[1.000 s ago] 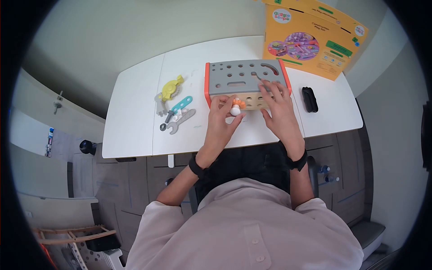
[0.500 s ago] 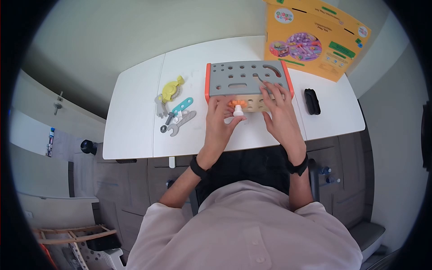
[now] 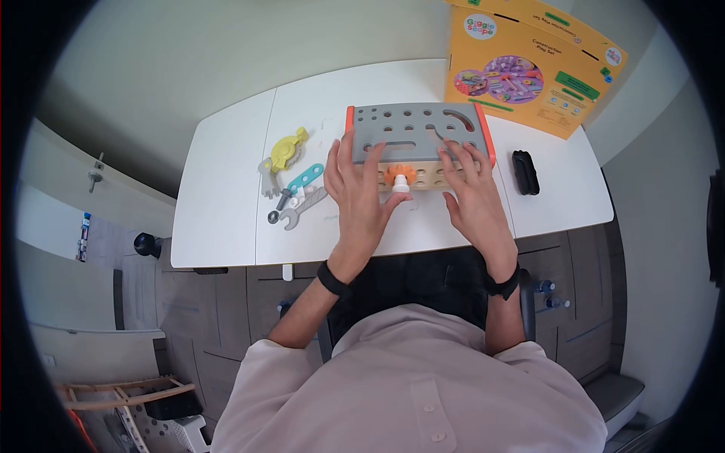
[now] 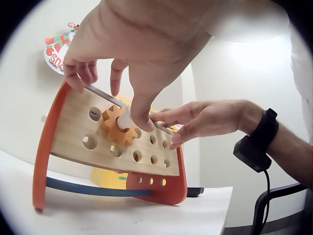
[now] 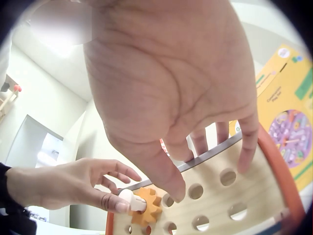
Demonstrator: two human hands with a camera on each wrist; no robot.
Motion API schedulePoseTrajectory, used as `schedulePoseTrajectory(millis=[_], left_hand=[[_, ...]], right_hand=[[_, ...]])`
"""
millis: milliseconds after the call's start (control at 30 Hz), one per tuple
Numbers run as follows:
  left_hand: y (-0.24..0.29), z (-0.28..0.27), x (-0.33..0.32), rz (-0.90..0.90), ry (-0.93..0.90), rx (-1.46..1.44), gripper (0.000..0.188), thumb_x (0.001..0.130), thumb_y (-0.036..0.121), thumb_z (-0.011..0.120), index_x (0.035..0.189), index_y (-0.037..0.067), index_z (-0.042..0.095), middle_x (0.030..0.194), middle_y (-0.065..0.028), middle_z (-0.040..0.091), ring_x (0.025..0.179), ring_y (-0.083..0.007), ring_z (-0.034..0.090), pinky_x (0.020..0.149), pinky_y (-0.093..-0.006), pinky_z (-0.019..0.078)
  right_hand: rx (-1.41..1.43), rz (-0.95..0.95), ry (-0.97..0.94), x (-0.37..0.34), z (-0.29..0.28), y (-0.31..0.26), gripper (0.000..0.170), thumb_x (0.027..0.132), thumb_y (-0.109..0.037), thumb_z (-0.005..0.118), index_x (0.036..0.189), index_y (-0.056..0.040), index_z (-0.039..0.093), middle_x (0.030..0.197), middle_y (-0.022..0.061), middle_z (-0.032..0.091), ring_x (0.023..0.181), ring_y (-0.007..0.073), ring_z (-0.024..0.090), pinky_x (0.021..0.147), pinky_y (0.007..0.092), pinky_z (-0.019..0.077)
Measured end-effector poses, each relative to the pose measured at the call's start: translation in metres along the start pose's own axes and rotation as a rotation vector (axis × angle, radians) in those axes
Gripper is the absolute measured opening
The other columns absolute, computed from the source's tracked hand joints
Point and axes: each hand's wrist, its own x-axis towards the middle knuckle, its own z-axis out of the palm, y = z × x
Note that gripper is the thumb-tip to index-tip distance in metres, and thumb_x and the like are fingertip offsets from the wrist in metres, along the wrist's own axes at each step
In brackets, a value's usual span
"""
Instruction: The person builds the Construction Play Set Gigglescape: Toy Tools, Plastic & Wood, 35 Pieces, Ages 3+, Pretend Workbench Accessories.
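At white tabletop [image 3: 219, 219] by pale wall [image 3: 317, 45], placed unclenched left hand [image 3: 359, 198] and right hand [image 3: 477, 202] over sideways-stretched toy workbench [image 3: 424, 153], flanking white screw [image 3: 402, 186] aimed toward torso [image 3: 408, 370].

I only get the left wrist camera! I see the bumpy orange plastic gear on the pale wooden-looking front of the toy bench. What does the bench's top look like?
Observer: The head view shows that the top is a flat grey panel with round holes and some longer slots in it.
Child: Cool! Is there a tool hiding outside my picture too?
Observer: Yes, the head view shows a grey plastic-looking toy wrench lying on the white table, to the left of the person's left hand.
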Motion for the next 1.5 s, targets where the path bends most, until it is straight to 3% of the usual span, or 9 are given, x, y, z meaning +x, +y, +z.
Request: schedulePoseTrajectory(millis=[33,100,200,633,833,1033,1133,1233,1500], left_hand=[[-0.003,0.001,0.0,-0.001,-0.001,0.0,0.079,0.068,0.035,0.091,0.136,0.009,0.059,0.148,-0.0153,0.045,0.142,-0.0346,0.038,0.115,-0.0558,0.0273],[-0.014,0.006,-0.004,0.029,-0.184,0.089,0.085,0.07,0.043,0.087,0.142,0.01,0.056,0.161,-0.0105,0.04,0.153,-0.0348,0.028,0.12,-0.0622,0.0116],[-0.019,0.01,-0.008,0.006,-0.209,0.045,0.084,0.071,0.044,0.086,0.143,0.012,0.056,0.16,-0.0053,0.043,0.155,-0.0325,0.026,0.12,-0.0627,0.0101],[-0.021,0.001,-0.003,0.038,-0.232,0.085,0.077,0.079,0.046,0.081,0.145,0.014,0.056,0.16,-0.0043,0.043,0.153,-0.029,0.031,0.118,-0.0621,0.0131],[-0.049,-0.01,0.004,0.049,-0.352,0.013,0.075,0.08,0.037,0.085,0.148,0.021,0.055,0.161,-0.0037,0.042,0.154,-0.0305,0.028,0.118,-0.0642,0.0128],[-0.122,-0.056,0.027,0.027,-0.337,0.014,0.068,0.083,0.025,0.085,0.146,0.023,0.058,0.159,-0.0032,0.046,0.151,-0.0304,0.031,0.12,-0.0563,0.0235],[-0.148,-0.073,0.024,-0.137,-0.37,0.057,0.049,0.087,0.021,0.082,0.133,0.017,0.068,0.146,-0.0059,0.058,0.139,-0.0292,0.047,0.115,-0.0493,0.0343],[-0.169,-0.082,0.014,-0.24,-0.44,0.135,0.044,0.087,0.015,0.08,0.129,0.016,0.069,0.141,-0.0059,0.062,0.135,-0.0283,0.05,0.11,-0.0459,0.0396],[-0.226,-0.076,-0.002,-0.171,-0.503,-0.059,0.042,0.078,-0.011,0.069,0.117,0.007,0.071,0.12,-0.0118,0.07,0.116,-0.0336,0.062,0.102,-0.0402,0.0481]], right_hand=[[0.001,0.0,-0.001,0.0,0.0,0.0,0.071,0.075,0.008,0.072,0.143,0.0015,0.052,0.153,0.0154,0.045,0.138,0.0411,0.041,0.115,0.0462,0.0417],[-0.021,-0.01,-0.002,0.0,-0.001,-0.001,0.072,0.075,0.008,0.072,0.144,0.0008,0.051,0.153,0.0151,0.045,0.139,0.0411,0.041,0.115,0.0462,0.0415],[-0.026,-0.002,-0.006,0.0,0.001,-0.001,0.073,0.075,0.008,0.072,0.145,0.0007,0.05,0.153,0.0148,0.045,0.14,0.041,0.04,0.115,0.0461,0.0414],[-0.059,0.001,-0.011,-0.002,0.004,-0.002,0.077,0.074,0.008,0.073,0.147,0.0001,0.049,0.155,0.0137,0.043,0.141,0.0406,0.038,0.116,0.0461,0.0403],[-0.043,0.012,-0.017,-0.001,0.003,-0.003,0.078,0.074,0.01,0.072,0.148,0.0,0.048,0.155,0.0137,0.042,0.142,0.0408,0.038,0.117,0.046,0.0398],[-0.05,0.011,-0.002,0.001,0.005,-0.004,0.078,0.073,0.012,0.07,0.147,-0.0001,0.049,0.154,0.0133,0.043,0.141,0.0411,0.038,0.117,0.0458,0.0402],[-0.048,0.022,-0.009,0.001,0.004,-0.005,0.079,0.072,0.014,0.069,0.147,-0.0008,0.05,0.154,0.0131,0.043,0.141,0.0411,0.038,0.117,0.0457,0.04],[-0.053,0.037,-0.038,0.002,0.004,-0.006,0.081,0.07,0.014,0.069,0.148,-0.002,0.05,0.154,0.0126,0.043,0.141,0.0409,0.037,0.117,0.0455,0.0393],[-0.085,0.028,-0.026,0.006,0.008,-0.008,0.085,0.068,0.014,0.07,0.149,-0.0044,0.049,0.154,0.0132,0.043,0.142,0.0414,0.037,0.118,0.0462,0.0388]])
